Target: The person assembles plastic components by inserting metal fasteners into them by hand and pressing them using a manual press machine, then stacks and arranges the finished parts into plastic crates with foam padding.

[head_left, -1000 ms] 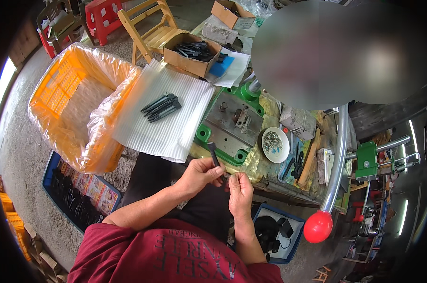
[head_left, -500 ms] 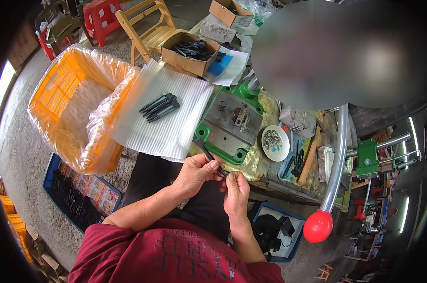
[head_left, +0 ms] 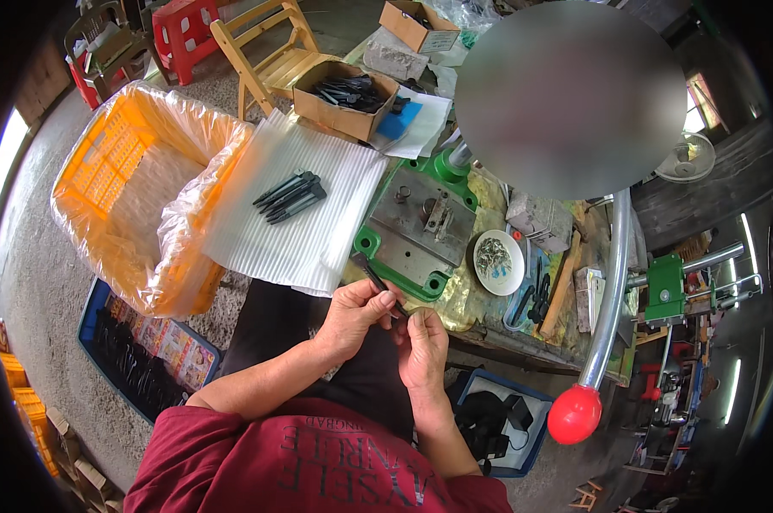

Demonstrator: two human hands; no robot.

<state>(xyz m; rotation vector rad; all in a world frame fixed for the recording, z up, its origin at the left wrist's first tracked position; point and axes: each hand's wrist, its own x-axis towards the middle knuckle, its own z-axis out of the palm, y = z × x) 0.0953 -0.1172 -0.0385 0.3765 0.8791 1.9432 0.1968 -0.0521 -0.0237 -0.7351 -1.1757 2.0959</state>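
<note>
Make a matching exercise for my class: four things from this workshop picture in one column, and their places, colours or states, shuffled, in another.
Things:
1. Dark rod
2. Bowl
3. Knob
4. Crate

Descriptions:
A. Red, at the end of a metal lever
B. Orange, lined with clear plastic
C. Between the left hand and the right hand
D. White, with small pieces inside

Pairs: 1-C; 2-D; 3-A; 4-B

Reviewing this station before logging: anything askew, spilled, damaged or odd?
Nothing stands out. Small silvery pieces sit inside the round white bowl; slim black rod-like parts lie grouped on the white ribbed foam sheet; the left hand and right hand hold another such part. A blur hides some of the upper right.
</note>
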